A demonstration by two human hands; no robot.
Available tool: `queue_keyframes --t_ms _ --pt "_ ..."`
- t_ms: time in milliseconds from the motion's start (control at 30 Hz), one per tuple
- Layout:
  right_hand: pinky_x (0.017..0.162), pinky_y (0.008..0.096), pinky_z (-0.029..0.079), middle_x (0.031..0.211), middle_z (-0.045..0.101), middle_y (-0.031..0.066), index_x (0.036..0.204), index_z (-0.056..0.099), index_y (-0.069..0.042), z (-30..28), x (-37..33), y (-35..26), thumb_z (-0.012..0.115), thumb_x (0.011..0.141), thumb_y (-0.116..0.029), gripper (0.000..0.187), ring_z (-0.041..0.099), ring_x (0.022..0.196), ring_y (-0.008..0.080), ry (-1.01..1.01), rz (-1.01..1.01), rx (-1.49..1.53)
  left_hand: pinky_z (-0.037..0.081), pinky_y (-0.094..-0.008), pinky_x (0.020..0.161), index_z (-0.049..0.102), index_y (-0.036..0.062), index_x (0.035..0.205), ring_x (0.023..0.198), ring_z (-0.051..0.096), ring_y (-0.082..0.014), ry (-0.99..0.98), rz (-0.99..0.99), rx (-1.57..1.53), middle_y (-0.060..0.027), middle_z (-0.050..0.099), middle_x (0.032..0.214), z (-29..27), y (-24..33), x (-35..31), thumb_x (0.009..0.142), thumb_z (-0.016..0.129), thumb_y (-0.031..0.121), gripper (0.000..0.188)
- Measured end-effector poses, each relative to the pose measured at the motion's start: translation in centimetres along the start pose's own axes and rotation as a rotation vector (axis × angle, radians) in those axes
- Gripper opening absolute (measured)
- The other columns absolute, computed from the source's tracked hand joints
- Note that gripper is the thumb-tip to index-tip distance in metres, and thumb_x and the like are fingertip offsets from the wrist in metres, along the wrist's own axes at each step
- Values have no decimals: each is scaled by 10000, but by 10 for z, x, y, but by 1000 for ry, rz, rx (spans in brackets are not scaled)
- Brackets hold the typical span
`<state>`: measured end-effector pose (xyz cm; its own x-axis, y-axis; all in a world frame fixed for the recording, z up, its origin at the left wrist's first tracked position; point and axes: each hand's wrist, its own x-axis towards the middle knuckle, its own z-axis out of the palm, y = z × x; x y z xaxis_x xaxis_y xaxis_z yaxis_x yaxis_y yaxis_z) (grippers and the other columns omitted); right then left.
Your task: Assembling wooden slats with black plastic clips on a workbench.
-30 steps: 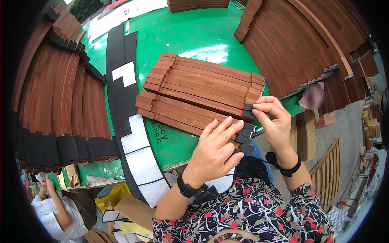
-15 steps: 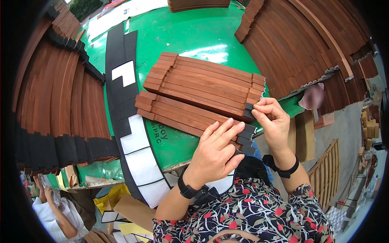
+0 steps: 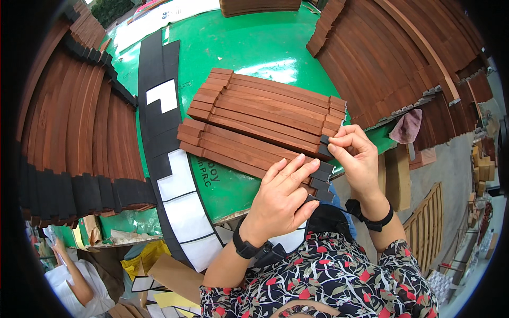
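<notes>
green table (image 3: 254,45) under two rows of wooden slats (image 3: 270,114), right hand (image 3: 359,159) with grip pinching a black strip (image 3: 324,150) at the farther row's right end, left hand (image 3: 283,199) laid over the nearer row, grip wide

Clad in a black garment (image 3: 328,267) patterned with red blooms, grey-green leaves and white stems; fitted with black left wristband (image 3: 244,249) and black right wristband (image 3: 379,223).
</notes>
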<state>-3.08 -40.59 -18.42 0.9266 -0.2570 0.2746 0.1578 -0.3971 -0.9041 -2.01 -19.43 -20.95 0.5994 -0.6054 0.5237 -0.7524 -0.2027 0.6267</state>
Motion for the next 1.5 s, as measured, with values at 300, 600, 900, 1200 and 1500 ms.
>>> queue_keyframes --t_ms 300,600,900,1200,1500 --pt "671 219 462 980 585 33 870 705 21 -3 2 0 720 827 46 52 564 809 73 -37 3 14 340 -512 1122 545 34 656 1355 505 -344 -2 4 4 -139 590 1412 1 -1 0 809 732 277 343" --pt "701 310 503 973 593 112 928 680 29 -2 7 -17 662 843 49 89 616 816 211 -81 -117 -328 356 -506 1113 575 35 701 1343 511 -346 -20 19 17 -134 578 1421 -2 0 2 808 746 237 285" --pt "705 279 561 1025 624 99 1040 684 17 -18 7 -12 637 871 50 178 662 890 186 -82 -11 -169 330 -514 1127 537 29 648 1356 508 -361 -23 -7 5 -160 596 1402 -2 1 2 811 720 248 328" --pt "706 245 546 1034 622 83 1091 705 7 -26 8 -10 657 850 80 256 644 853 138 -189 -53 -235 413 -497 1092 497 23 718 1282 574 -421 45 -194 -826 -261 650 1282 -20 -7 0 881 702 120 280" --pt "722 325 530 983 634 114 1062 715 -3 -27 13 -11 703 824 42 243 651 853 241 -210 -186 -384 444 -219 790 667 11 1145 878 545 -39 77 -686 -1019 8 656 1041 -40 1 20 1054 537 159 218"
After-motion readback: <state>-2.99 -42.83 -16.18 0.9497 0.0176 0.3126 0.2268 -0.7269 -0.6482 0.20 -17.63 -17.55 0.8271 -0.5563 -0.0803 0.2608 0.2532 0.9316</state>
